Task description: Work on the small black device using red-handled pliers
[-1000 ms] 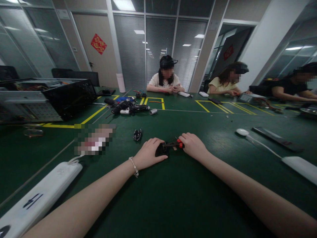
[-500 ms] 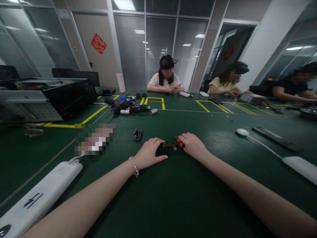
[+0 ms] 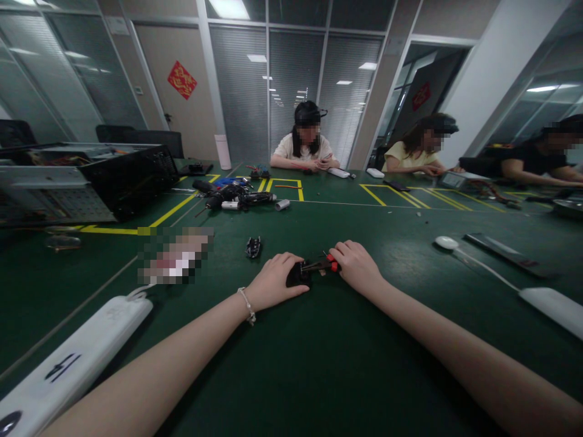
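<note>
My left hand (image 3: 276, 282) is curled around a small black part (image 3: 297, 276) and holds it against the green table (image 3: 319, 370). Across from it, my right hand (image 3: 356, 267) grips red-handled pliers (image 3: 328, 263). Their narrow jaws point left and reach the black part; whether they pinch anything on it is too small to tell. A small pale scrap (image 3: 322, 273) lies just under the pliers. Up and left of my left hand sits a separate black-and-silver part (image 3: 253, 247), apart from both hands.
A computer case (image 3: 91, 188) stands at the left, near a white power strip (image 3: 77, 358). Cables and tools (image 3: 232, 194) lie heaped beyond my hands. At right are a white mouse-like object (image 3: 446, 243) and a dark flat bar (image 3: 503, 255). Several people sit across the table.
My right hand and the pliers have shifted very slightly. My left hand and the black part stay in place.
</note>
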A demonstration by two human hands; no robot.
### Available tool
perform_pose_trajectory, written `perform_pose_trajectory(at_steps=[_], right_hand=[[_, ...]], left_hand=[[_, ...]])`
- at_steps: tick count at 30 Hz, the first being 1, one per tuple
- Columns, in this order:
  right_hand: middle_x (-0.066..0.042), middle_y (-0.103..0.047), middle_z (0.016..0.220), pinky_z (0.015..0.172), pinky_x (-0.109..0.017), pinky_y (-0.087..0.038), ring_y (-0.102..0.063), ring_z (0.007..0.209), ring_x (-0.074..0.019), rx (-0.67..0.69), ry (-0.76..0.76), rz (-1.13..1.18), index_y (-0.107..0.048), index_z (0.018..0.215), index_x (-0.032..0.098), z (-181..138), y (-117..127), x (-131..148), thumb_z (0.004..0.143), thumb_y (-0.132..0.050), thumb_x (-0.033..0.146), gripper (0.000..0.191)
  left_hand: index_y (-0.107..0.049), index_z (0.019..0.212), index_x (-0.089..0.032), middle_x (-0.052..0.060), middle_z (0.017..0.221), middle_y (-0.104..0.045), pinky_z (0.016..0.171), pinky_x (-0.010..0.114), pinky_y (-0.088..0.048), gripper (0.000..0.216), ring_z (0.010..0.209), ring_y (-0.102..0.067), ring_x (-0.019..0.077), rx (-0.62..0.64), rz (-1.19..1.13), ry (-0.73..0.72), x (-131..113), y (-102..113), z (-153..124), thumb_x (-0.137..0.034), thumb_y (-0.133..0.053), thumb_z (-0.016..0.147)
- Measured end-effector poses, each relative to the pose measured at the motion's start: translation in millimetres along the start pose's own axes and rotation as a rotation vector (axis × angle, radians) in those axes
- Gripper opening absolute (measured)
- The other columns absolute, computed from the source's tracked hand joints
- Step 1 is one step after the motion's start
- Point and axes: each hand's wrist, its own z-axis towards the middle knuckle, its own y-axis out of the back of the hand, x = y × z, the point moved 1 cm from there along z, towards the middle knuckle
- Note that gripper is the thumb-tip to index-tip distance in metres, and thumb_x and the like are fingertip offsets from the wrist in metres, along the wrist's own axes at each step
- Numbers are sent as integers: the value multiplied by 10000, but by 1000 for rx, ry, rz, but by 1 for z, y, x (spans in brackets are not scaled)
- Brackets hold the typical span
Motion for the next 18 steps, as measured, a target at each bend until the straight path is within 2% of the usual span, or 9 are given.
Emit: perform_pose_trajectory(at_steps=[18], right_hand=[[-77,-570,892,716,-292,-350,-470,801,-185,39,-26,43,-575,928,126,0,2,-1,685,-481,65,268]], left_hand=[[-445,1128,-230,52,1122,-496,850,393,-393,493,1008,-473,245,-14,-1,-17,2,-1,0,-480,-574,725]])
